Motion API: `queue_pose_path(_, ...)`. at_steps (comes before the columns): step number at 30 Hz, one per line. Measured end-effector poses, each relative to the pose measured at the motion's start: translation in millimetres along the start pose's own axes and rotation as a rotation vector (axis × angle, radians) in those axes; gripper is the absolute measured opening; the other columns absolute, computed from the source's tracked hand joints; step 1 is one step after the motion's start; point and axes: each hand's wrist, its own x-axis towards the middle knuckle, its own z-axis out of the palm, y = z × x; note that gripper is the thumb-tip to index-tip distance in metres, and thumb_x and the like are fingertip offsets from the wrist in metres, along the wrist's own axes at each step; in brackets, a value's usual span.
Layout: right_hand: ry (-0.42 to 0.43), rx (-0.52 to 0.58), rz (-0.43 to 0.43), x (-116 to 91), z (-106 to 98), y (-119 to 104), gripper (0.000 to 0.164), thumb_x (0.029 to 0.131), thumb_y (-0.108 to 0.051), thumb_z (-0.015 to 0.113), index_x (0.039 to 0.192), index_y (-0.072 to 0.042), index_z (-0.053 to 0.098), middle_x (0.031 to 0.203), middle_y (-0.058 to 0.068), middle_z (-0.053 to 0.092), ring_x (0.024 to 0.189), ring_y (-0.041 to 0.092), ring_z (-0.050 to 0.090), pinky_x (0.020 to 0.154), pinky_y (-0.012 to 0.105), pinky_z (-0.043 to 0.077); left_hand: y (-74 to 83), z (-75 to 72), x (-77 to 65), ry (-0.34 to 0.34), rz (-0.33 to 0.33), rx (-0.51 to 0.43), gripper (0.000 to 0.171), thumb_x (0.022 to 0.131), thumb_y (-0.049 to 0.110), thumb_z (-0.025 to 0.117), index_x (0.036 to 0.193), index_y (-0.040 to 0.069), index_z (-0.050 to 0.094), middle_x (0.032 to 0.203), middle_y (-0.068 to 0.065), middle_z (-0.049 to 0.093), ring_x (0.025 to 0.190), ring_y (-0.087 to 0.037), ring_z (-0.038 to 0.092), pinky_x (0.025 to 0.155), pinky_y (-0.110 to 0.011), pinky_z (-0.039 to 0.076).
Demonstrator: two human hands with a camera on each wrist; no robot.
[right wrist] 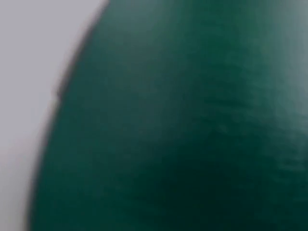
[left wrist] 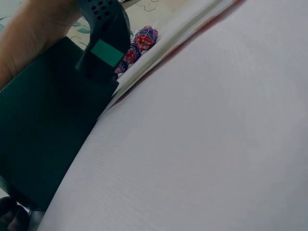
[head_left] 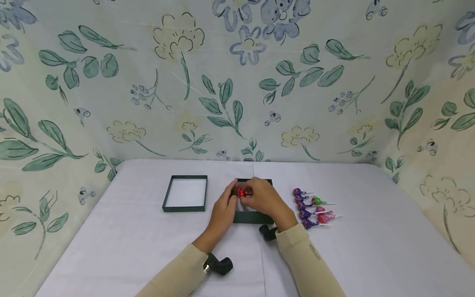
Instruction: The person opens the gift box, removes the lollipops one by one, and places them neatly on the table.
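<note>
A deep dark green box [head_left: 252, 217] stands on the white-covered table, its green side [left wrist: 45, 120] filling much of the left wrist view. My left hand [head_left: 224, 206] holds the box by its left wall. Inside, my right hand [head_left: 263, 198] pinches a red-wrapped lollipop [head_left: 240, 192] close to the left fingertips; its stick is hidden by the fingers. In the right wrist view, a blurred green box wall [right wrist: 168, 115] covers nearly everything and no hand shows.
Left of the box lies a shallow green-rimmed lid [head_left: 184, 209] with a white inside. To the right, several lollipops form a loose group: purple ones [head_left: 305, 214], a green one [head_left: 317, 201] and pink ones [head_left: 323, 218]. Floral cloth [head_left: 237, 103] hangs behind the table.
</note>
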Motion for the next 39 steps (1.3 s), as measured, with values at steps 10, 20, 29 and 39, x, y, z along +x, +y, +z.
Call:
queue_pose_path(10,0.097,0.024,0.006,-6,-24,-4,0.016,0.079,-0.021,0.072,0.091,-0.010,0.072,0.087,0.001,0.062,0.077,0.015,0.058,0.071,0.026,0.053,3.7,-0.2,-0.8,0.004,-0.005,-0.002,0.048,0.101,0.018,0.039,0.148,0.029,0.037,0.150,0.005,0.040,0.132,-0.014,0.042,0.110,-0.040,0.035)
queue_pose_path(20,0.170,0.024,0.037,-13,-47,1,0.016,0.079,-0.020,0.073,0.090,-0.009,0.072,0.085,0.000,0.063,0.079,0.018,0.059,0.071,0.029,0.054,5.7,0.6,-2.1,-0.009,-0.016,0.000,0.048,0.102,0.019,0.038,0.148,0.031,0.036,0.150,0.007,0.039,0.135,-0.012,0.039,0.111,-0.040,0.032)
queue_pose_path(29,0.206,-0.018,0.003,-17,-55,6,0.015,0.079,-0.018,0.073,0.091,-0.009,0.072,0.087,0.002,0.064,0.081,0.020,0.060,0.070,0.032,0.054,9.0,-0.2,-3.1,-0.001,-0.033,0.000,0.049,0.101,0.018,0.038,0.149,0.028,0.037,0.150,0.009,0.039,0.137,-0.010,0.036,0.112,-0.039,0.031)
queue_pose_path(39,0.128,0.018,0.138,-21,-67,8,0.018,0.083,-0.022,0.074,0.098,-0.014,0.070,0.094,0.001,0.068,0.092,0.022,0.059,0.080,0.041,0.054,8.4,0.5,-2.9,0.014,-0.021,-0.002,0.049,0.100,0.017,0.038,0.148,0.027,0.038,0.150,0.007,0.039,0.137,-0.012,0.036,0.112,-0.041,0.031)
